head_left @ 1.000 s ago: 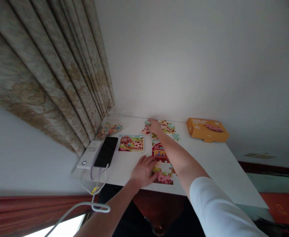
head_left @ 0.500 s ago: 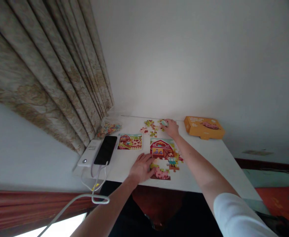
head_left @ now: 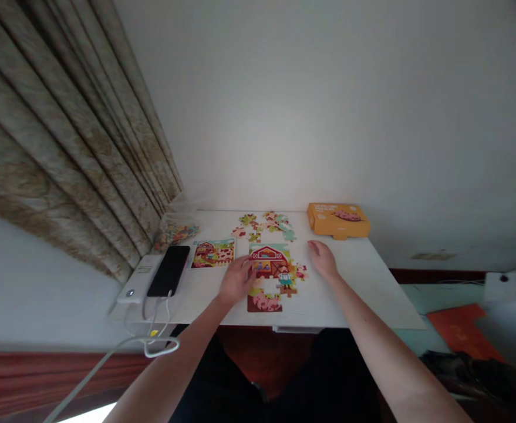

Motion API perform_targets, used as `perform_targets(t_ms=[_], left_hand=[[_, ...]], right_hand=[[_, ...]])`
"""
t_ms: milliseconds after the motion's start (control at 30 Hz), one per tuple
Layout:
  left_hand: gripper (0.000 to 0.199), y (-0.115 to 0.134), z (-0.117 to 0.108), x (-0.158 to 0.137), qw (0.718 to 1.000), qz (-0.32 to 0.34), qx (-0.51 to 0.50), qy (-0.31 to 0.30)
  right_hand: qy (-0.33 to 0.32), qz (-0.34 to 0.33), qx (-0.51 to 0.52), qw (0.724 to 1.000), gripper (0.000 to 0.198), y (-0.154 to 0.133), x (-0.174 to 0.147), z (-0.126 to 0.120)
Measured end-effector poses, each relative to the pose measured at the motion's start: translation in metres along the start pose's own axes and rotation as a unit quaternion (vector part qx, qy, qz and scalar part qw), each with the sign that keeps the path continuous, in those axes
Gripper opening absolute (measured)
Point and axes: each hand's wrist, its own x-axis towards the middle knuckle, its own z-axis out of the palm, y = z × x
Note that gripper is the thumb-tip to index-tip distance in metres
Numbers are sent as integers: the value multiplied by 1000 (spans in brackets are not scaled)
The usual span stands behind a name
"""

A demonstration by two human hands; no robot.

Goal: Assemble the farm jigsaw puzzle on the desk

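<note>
Two arms (head_left: 374, 335) extended, left hand (head_left: 235, 282) at puzzle (head_left: 267, 267), right hand (head_left: 323, 260) nearby, fingers' closure unclear

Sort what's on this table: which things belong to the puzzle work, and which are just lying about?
In the puzzle work:
Partly joined barn puzzle, with the left hand at its edge
Loose pieces farther back
Picture card showing a similar barn

Apparently just lying about:
Black phone
White device beside it
Orange box, perhaps the puzzle's packaging
Clear bag of small pieces, perhaps another set
</note>
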Motion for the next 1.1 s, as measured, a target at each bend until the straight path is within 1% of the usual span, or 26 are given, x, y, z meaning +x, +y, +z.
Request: perform_targets(t_ms=[67,167,200,267,333,367,467,533,633,700,733,800,867,933,1000,1100], left_hand=[[30,-2,10,36,999,-29,16,33],[35,-7,24,101,992,-101,54,48],[39,-10,28,122,988,-130,76,35],[46,-17,34,157,969,-207,132,-9],[49,-26,38,181,961,-229,148,-43],[50,-31,40,188,961,-223,150,-67],[47,-46,40,193,962,-190,150,-128],[45,-54,37,189,960,-182,158,-145],[47,-61,32,183,949,-203,196,-140],[48,-61,32,184,941,-221,227,-122],[48,-59,35,186,941,-216,235,-116],[48,-50,45,194,951,-169,228,-122],[47,-36,59,204,963,-100,198,-153],[47,-18,76,212,968,-49,161,-188],[47,1,91,216,968,-16,138,-208],[49,24,107,214,968,11,142,-208]], right_hand=[[0,-25,-20,999,42,-4,-5,-2],[-18,-50,-72,996,43,-16,-3,-4],[-27,-49,-91,994,43,-21,-2,-5],[-44,-42,-123,991,42,-28,0,-7],[-57,-33,-144,987,41,-32,-1,-9],[-62,-29,-150,986,41,-34,-1,-10],[-67,-20,-161,984,40,-36,-2,-11],[-66,-19,-165,984,38,-37,-3,-11],[-65,-25,-171,983,37,-39,-4,-10],[-65,-28,-175,982,36,-40,-4,-10],[-66,-29,-177,982,36,-41,-4,-10],[-65,-29,-178,981,36,-42,-4,-10],[-62,-30,-178,982,36,-42,-4,-11],[-60,-30,-177,982,36,-42,-4,-11],[-58,-30,-175,982,36,-41,-4,-10],[-56,-30,-173,983,36,-41,-4,-10]])
